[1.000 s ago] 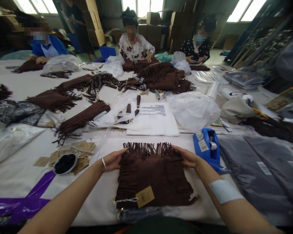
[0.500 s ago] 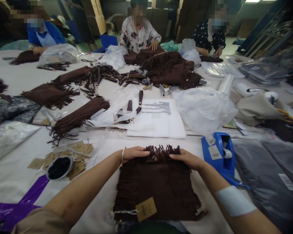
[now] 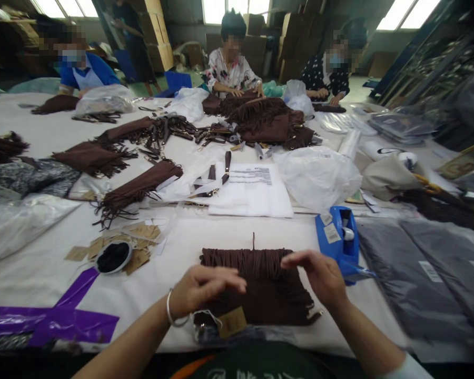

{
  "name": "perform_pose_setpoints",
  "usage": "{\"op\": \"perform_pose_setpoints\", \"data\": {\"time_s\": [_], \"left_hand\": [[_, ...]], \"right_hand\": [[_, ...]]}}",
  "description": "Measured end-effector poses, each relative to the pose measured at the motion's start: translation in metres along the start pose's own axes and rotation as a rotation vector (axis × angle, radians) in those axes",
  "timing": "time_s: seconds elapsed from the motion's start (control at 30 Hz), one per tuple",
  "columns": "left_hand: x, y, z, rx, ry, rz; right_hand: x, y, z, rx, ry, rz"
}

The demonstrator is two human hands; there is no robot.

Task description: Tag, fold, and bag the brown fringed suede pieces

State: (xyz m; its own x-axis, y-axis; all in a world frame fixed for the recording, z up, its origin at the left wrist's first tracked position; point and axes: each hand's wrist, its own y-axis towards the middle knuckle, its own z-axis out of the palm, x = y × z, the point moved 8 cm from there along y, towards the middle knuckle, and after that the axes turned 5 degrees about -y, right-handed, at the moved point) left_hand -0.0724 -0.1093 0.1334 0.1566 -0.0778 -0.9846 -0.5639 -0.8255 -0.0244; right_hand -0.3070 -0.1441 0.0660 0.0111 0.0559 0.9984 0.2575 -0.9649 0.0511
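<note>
A dark brown fringed bag (image 3: 268, 300) lies flat on the table right in front of me. Its far-edge fringe is folded over towards me, and one strand sticks out away from me. Over the bag's left part hovers my left hand (image 3: 205, 287), fingers stretched out and holding nothing. My right hand (image 3: 318, 271) is raised above the right side, fingers extended and also without anything in it. A tan paper tag (image 3: 232, 322) on a white string rests at the bag's near left corner. Small metal fittings show at the near right corner.
A blue tape dispenser (image 3: 339, 242) stands to the right, beside grey packed items (image 3: 414, 279). Left are loose tan tags (image 3: 142, 231), a small round dish (image 3: 114, 257) and purple tape (image 3: 75, 305). Beyond lie white foam sheets (image 3: 256, 195) and more brown bags (image 3: 142, 184). Co-workers sit opposite.
Both hands have let go of the fringe at the far edge and moved back towards me, lifting off. The fringe has gone from standing up to lying folded over the bag.
</note>
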Motion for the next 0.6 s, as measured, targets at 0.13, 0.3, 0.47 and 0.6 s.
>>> {"op": "perform_pose_setpoints", "data": {"time_s": [0.13,0.3,0.47,0.6], "left_hand": [[0.036,0.022,-0.054,-0.308,0.384,-0.147],[0.072,0.023,-0.012,-0.016,0.56,-0.111],[0.056,-0.018,0.018,0.001,0.517,-0.026],[0.041,-0.049,0.01,-0.107,0.406,-0.022]], "right_hand": [[-0.027,0.077,0.01,0.066,-0.305,0.192],[-0.034,0.088,0.079,0.387,-0.222,0.215],[0.002,0.01,0.095,0.462,-0.321,-0.137],[0.012,-0.048,0.086,0.576,-0.384,-0.295]]}}
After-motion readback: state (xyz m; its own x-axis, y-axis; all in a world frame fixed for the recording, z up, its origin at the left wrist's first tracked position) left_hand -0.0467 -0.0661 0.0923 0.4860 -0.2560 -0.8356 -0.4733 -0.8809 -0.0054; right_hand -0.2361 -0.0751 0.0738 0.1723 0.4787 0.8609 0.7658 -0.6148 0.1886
